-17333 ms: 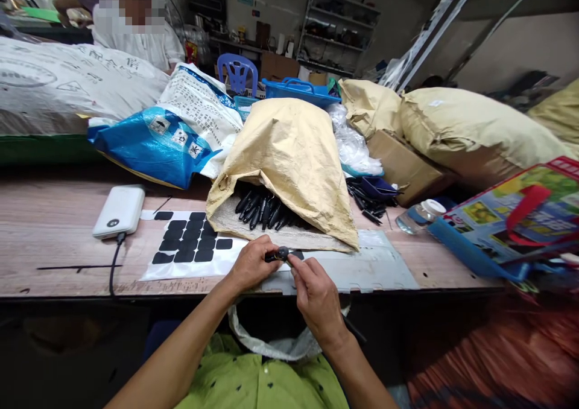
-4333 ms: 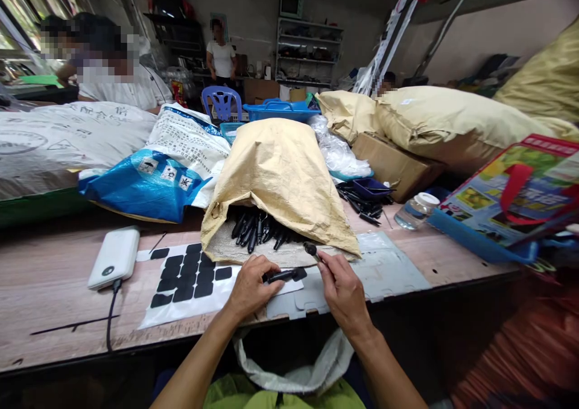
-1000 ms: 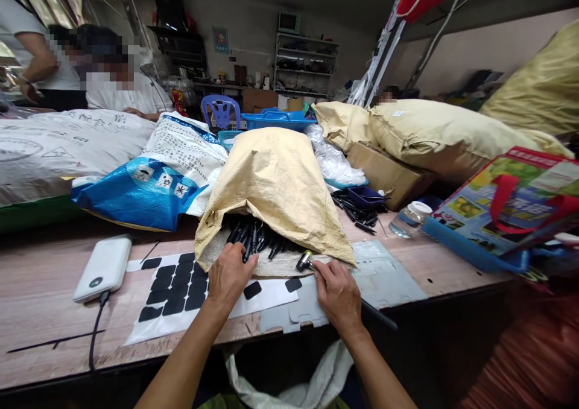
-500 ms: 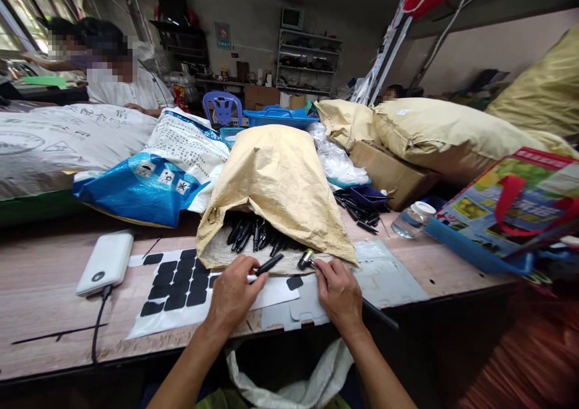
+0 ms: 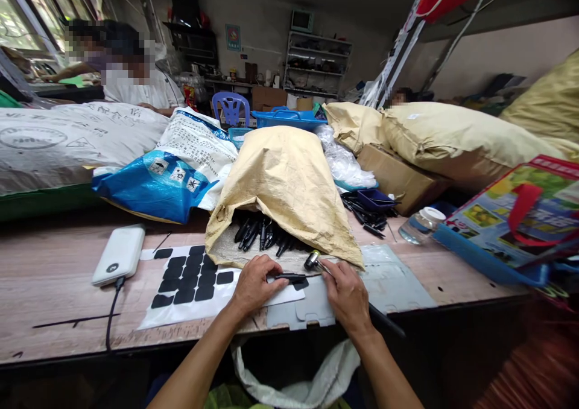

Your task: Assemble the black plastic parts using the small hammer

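On my feed I see a dim grey wall [image 5: 265,32] behind a shelf rack [image 5: 319,52] and violet chair [image 5: 231,96], bright windows [image 5: 15,23] at left.

I wear the one camera on my head, facing forward and down, my hands [image 5: 254,285] and the table [image 5: 58,261] near below it, the wall [image 5: 266,29] far off

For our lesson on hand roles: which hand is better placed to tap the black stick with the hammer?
Probably the right hand: it grips the hammer, whose head is close to the free end of the black stick. The left hand is occupied, holding that stick.
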`<action>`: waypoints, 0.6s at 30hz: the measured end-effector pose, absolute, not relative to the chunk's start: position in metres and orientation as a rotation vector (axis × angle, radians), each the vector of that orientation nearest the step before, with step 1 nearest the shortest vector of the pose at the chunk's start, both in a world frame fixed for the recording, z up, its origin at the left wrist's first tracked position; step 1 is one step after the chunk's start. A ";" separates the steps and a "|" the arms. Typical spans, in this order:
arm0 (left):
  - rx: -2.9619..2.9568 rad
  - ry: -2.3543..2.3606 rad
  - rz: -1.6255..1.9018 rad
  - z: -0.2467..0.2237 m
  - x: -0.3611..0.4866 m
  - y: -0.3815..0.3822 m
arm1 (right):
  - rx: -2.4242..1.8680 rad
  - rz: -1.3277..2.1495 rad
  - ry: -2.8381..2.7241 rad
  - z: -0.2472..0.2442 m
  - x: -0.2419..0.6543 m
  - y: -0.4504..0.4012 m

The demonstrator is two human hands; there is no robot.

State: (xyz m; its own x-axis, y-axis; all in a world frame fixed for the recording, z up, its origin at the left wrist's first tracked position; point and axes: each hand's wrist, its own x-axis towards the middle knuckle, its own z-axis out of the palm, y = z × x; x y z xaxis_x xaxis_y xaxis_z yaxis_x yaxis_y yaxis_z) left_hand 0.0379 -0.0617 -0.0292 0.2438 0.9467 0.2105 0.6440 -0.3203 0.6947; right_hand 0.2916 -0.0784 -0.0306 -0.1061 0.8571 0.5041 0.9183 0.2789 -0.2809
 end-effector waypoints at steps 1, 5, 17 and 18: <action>2.055 1.444 0.851 -0.029 0.038 -0.062 | -1.559 -0.099 -1.937 -0.027 0.289 -0.080; 2.070 1.448 0.862 -0.026 0.038 -0.064 | -1.367 0.105 -1.817 -0.008 0.271 -0.093; 2.088 1.423 0.837 -0.023 0.036 -0.069 | -1.268 0.220 -1.937 -0.007 0.239 -0.126; 2.089 1.422 0.831 -0.023 0.036 -0.069 | -1.272 0.208 -1.944 -0.008 0.238 -0.127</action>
